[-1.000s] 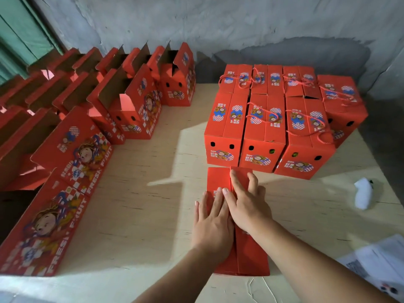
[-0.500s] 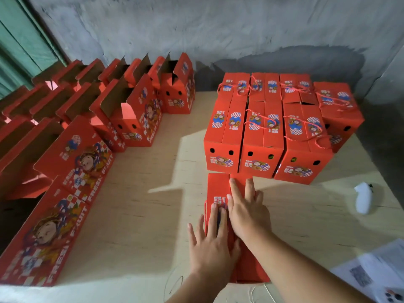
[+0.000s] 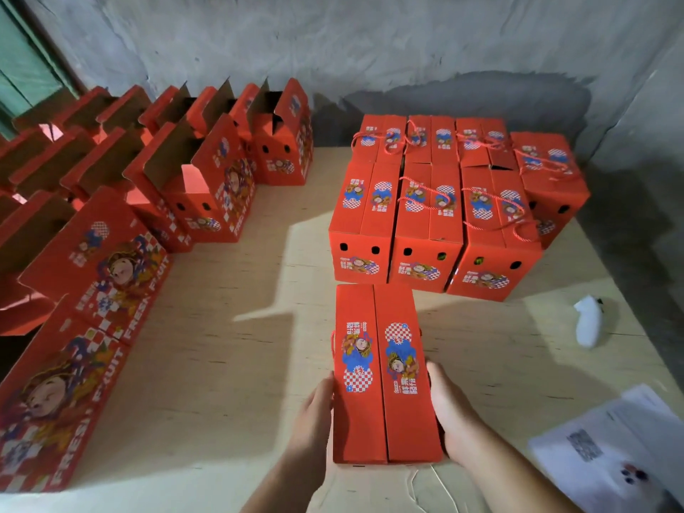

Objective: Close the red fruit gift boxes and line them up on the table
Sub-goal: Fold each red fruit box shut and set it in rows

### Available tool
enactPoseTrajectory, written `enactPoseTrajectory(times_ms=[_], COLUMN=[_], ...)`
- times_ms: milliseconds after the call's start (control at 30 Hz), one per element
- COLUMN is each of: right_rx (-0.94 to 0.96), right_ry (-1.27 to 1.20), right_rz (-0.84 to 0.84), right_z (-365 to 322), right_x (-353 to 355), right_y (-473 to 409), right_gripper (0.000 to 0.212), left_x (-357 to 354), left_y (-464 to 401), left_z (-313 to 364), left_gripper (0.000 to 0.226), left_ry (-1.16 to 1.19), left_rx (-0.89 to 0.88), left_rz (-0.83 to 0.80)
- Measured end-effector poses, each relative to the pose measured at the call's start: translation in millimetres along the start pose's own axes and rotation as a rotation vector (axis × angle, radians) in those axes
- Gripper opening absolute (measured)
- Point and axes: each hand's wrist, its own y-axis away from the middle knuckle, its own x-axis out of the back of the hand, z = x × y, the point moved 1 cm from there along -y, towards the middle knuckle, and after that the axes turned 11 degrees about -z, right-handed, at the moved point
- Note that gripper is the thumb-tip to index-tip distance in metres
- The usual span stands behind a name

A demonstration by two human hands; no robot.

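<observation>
Rough grey plaster is backing a pale wooden table that is carrying the whole batch of red boxes. Between the two hands is sitting the box now in work: its top flaps are lying flat and meeting along a centre seam, so it is looking closed. The left hand is pressing against its left wall and the right hand against its right wall, and their fingers are going down the sides out of sight, so I cannot tell how far either grip is curling; both are clamping the box from the sides.

Just ahead of the hands, the closed boxes are standing in two rows, the nearest row almost touching the far end of the held box, with red cord handles lying across several tops. Well off to the left of the left hand, the open boxes are standing in a long file with flaps up. Right of the right hand are lying a small white object and some printed paper.

Judging by the count, roughly seven boxes are done and one more is closing out; the larger share, the open file on the left, is waiting. The box in hand probably needs sliding forward into line.
</observation>
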Motion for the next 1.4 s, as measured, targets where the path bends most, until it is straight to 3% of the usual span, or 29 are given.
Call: enactPoseTrajectory(times_ms=[67, 133, 200, 267, 333, 400, 467, 533, 633, 700, 800, 867, 933, 1000, 1067, 1167, 1200, 1267, 1400], right_rx=[0.117, 0.353, 0.558, 0.572, 0.456, 0.386, 0.442, 0.565, 0.626, 0.634, 0.596, 0.633, 0.658, 0.668, 0.731, 0.867, 0.895, 0.905, 0.830], right_ry=[-0.065, -0.063, -0.181, -0.527, -0.693, -0.612, -0.452, -0.121, 0.185, 0.127, -0.102, -0.073, 0.001, 0.019, 0.055, 0.165, 0.190, 0.229, 0.343], right_rz=[0.050, 0.173, 0.226, 0.061, -0.220, -0.412, -0.511, -0.474, -0.366, -0.384, -0.475, -0.401, -0.291, -0.259, -0.277, -0.288, -0.278, -0.253, -0.181], right_z=[-9, -17, -27, -44, -62, -73, -78, -80, -75, -69, -71, -85, -106, -127, -140, -148, -149, -148, -134], right_x=[-6, -5, 0, 1, -7, -20, -38, -52, -64, -65, -69, -70, -68, -66, -65, -67, -69, -72, -66], right_y=[3, 3, 8, 19, 40, 61, 74, 83, 89, 86, 89, 95, 104, 115, 124, 136, 137, 136, 121], right_gripper=[0.042, 0.021, 0.027, 0.024, 0.009, 0.008, 0.014, 0.032, 0.057, 0.066, 0.063, 0.068, 0.064, 0.061, 0.059, 0.052, 0.050, 0.047, 0.045], left_x=[-18, -31, -39, -46, -57, -71, -86, -93, -94, -93, -91, -89, -82, -72, -61, -44, -41, -37, -35], left_y=[0, 4, 11, 21, 34, 46, 59, 68, 77, 81, 86, 87, 83, 76, 66, 51, 48, 38, 11], left_z=[19, 39, 57, 72, 89, 104, 116, 125, 135, 134, 133, 141, 148, 149, 137, 95, 79, 53, 31], left_gripper=[0.029, 0.021, 0.022, 0.021, 0.019, 0.023, 0.042, 0.061, 0.057, 0.058, 0.077, 0.073, 0.045, 0.021, 0.017, 0.079, 0.089, 0.078, 0.061], left_ry=[0.083, 0.078, -0.055, -0.141, -0.212, -0.360, -0.640, -0.933, -1.087, -1.145, -1.452, -1.373, -1.117, -0.943, -0.769, -0.555, -0.488, -0.421, -0.501], left_rx=[-0.140, -0.287, -0.417, -0.489, -0.521, -0.535, -0.513, -0.501, -0.496, -0.445, -0.457, -0.572, -0.777, -0.848, -0.710, -0.335, -0.259, -0.222, -0.273], left_rz=[0.050, 0.081, 0.135, 0.166, 0.129, 0.037, -0.070, -0.083, -0.010, -0.018, 0.150, 0.196, 0.228, 0.254, 0.150, -0.035, -0.122, -0.277, -0.237])
